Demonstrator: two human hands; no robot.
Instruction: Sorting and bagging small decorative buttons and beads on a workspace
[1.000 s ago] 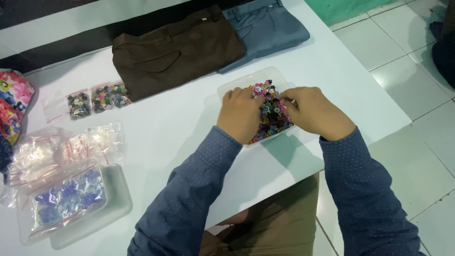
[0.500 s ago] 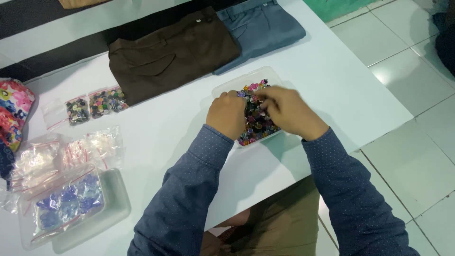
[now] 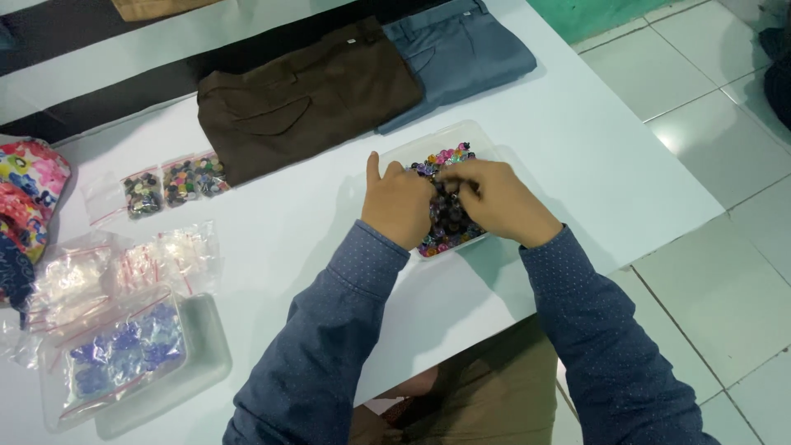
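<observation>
A clear plastic tray [image 3: 486,144] full of small multicoloured buttons [image 3: 449,218] sits on the white table [image 3: 280,222]. Both hands are over it. My left hand [image 3: 398,202] rests on the tray's left side, thumb raised, fingers curled into the buttons. My right hand [image 3: 494,198] lies across the middle, fingertips pinched together among the buttons and meeting the left fingers. What the fingers hold is hidden.
Folded brown trousers [image 3: 305,99] and blue-grey trousers [image 3: 457,53] lie at the back. Small bags of buttons [image 3: 169,181] sit left of centre; empty zip bags [image 3: 124,268] and a tray with bagged blue pieces [image 3: 124,363] at near left. Floral fabric [image 3: 25,198] at the left edge. Tiled floor right.
The view has shifted slightly. Both hands stay over the button tray; the fingers have drawn closer together in the buttons.
</observation>
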